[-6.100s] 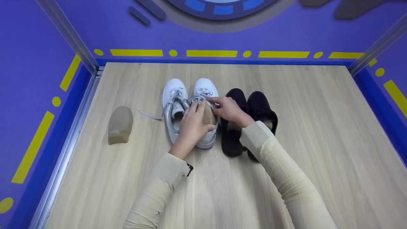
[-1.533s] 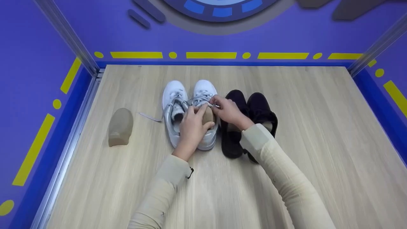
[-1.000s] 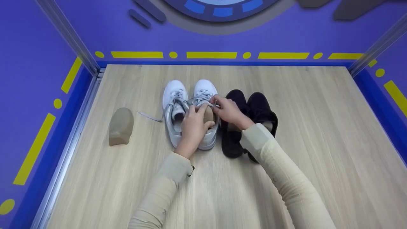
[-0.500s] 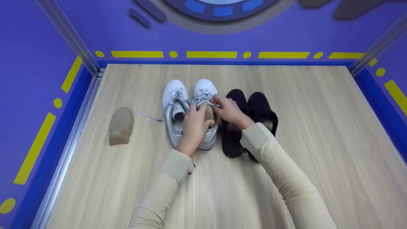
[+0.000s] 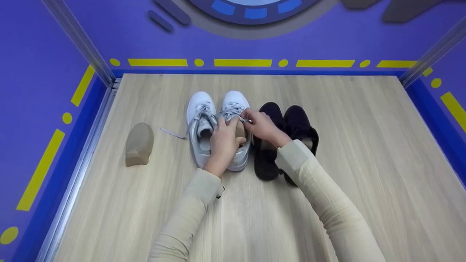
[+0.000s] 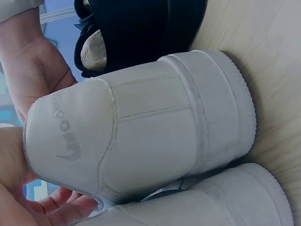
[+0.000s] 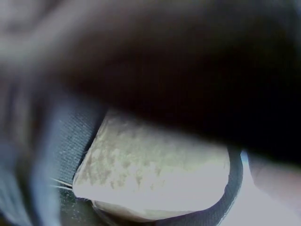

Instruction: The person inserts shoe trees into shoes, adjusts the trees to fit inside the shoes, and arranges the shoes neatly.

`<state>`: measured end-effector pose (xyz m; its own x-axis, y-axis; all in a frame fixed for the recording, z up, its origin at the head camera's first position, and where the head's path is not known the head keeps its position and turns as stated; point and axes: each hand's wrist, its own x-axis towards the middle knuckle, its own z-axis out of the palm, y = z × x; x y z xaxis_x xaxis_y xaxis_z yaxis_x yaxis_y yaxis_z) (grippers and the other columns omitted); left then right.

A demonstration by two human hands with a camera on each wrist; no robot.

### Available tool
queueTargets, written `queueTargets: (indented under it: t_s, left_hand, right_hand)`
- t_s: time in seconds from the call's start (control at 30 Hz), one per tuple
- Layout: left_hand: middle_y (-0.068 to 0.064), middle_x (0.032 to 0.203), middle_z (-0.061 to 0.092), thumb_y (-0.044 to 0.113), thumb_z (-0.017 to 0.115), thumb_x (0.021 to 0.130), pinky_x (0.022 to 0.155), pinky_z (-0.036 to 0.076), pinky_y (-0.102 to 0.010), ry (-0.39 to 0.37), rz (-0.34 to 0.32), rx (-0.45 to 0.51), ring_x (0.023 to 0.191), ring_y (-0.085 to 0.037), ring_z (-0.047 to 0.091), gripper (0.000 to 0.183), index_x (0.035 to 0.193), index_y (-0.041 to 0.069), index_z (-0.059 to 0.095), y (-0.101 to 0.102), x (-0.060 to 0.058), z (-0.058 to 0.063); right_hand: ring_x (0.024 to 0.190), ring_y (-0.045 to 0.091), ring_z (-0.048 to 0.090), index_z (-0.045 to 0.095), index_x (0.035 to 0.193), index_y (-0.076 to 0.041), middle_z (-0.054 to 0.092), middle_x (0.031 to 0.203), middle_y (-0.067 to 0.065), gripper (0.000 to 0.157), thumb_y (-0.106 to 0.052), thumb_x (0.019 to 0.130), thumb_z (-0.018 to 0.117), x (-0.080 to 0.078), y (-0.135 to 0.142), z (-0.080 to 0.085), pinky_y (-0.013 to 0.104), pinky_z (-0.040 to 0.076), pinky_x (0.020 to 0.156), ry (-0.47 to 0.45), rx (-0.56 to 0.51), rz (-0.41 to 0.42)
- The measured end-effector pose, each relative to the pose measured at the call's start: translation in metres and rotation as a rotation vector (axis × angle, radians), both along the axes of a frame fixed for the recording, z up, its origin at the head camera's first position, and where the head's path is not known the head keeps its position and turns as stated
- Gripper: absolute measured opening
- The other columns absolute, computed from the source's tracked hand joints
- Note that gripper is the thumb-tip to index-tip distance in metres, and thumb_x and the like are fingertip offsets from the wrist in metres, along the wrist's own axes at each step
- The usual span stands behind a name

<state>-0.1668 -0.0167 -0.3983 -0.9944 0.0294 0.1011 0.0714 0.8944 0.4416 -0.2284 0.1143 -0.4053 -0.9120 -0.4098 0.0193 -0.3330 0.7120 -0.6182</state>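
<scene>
A pair of white sneakers with grey laces stands side by side in the head view. A tan shoe insert [image 5: 240, 131] sits in the opening of the right-hand sneaker [image 5: 238, 162]. My left hand [image 5: 224, 142] lies across that opening, its fingers bent over the inner collar and the tongue, its thumb by the insert. My right hand [image 5: 262, 125] pinches a shoelace at the outer eyelets, thumb against index finger. The sneaker's heel [image 6: 146, 117] fills the left wrist view. A dark blur covers much of the right wrist view.
The left-hand sneaker [image 5: 201, 98] has a loose lace end [image 5: 171, 132] trailing left. Another tan shoe insert [image 5: 140, 143] lies at the left. Black shoes [image 5: 267, 165] with tan inserts stand at the right. Blue-purple panels [image 5: 255, 47] border the wooden surface [image 5: 364, 145].
Six seconds ago my right index finger was stretched across the laces; now it is bent in a pinch at the outer eyelets. My left hand has shifted slightly right. The shoes have hardly moved.
</scene>
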Motion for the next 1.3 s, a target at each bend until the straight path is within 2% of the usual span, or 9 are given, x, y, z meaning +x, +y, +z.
queueTargets:
  t_s: [0.3,0.63,0.8,0.9,1.1,1.3]
  left_hand:
    - [-0.014,0.107,0.047,0.032,0.073,0.066,0.072,0.047,-0.042,0.040,-0.010,0.011,0.094,-0.033,0.054,0.064,0.123,0.023,0.048,-0.001,-0.002,-0.005]
    - [-0.014,0.113,0.048,0.033,0.074,0.065,0.076,0.047,-0.043,0.018,-0.010,0.034,0.098,-0.033,0.054,0.064,0.120,0.016,0.047,-0.004,-0.008,-0.006]
    - [-0.012,0.109,0.052,0.032,0.072,0.067,0.076,0.047,-0.042,0.034,-0.041,0.043,0.094,-0.032,0.057,0.057,0.117,0.018,0.050,-0.011,-0.008,-0.007]
    - [-0.008,0.105,0.055,0.035,0.071,0.068,0.071,0.047,-0.042,0.038,-0.033,0.027,0.091,-0.029,0.058,0.052,0.115,0.022,0.052,-0.015,-0.008,-0.008]
    - [-0.006,0.103,0.057,0.041,0.069,0.068,0.064,0.047,-0.041,0.046,-0.008,-0.038,0.089,-0.027,0.059,0.053,0.115,0.025,0.051,-0.016,-0.008,-0.007]
    - [-0.009,0.096,0.060,0.040,0.068,0.066,0.064,0.048,-0.043,0.085,-0.021,-0.071,0.081,-0.030,0.061,0.054,0.113,0.019,0.052,-0.014,-0.008,-0.006]
  right_hand:
    - [0.057,0.015,0.036,0.056,0.095,-0.007,0.038,0.060,-0.004,0.024,-0.001,0.072,0.054,0.000,0.002,0.001,0.024,0.030,0.056,-0.025,-0.004,0.004]
    - [0.050,0.013,0.031,0.055,0.094,-0.008,0.041,0.058,-0.004,0.022,-0.002,0.073,0.055,-0.001,0.004,0.001,0.025,0.030,0.053,-0.033,-0.035,-0.004]
    - [0.052,0.012,0.034,0.056,0.093,-0.007,0.055,0.070,0.002,0.022,0.000,0.073,0.055,0.000,0.005,-0.001,0.023,0.032,0.054,-0.046,-0.077,0.000]
    - [0.055,0.013,0.038,0.056,0.093,-0.007,0.060,0.078,0.005,0.021,0.001,0.073,0.055,0.000,0.005,-0.002,0.023,0.033,0.055,-0.050,-0.100,0.004]
    - [0.062,0.015,0.044,0.057,0.093,-0.006,0.061,0.082,0.006,0.022,0.001,0.072,0.055,-0.001,0.005,-0.002,0.023,0.035,0.058,-0.051,-0.128,-0.002]
    - [0.075,0.016,0.049,0.059,0.094,-0.005,0.063,0.094,0.008,0.022,0.002,0.074,0.054,-0.001,0.005,-0.003,0.025,0.039,0.066,-0.062,-0.149,-0.010]
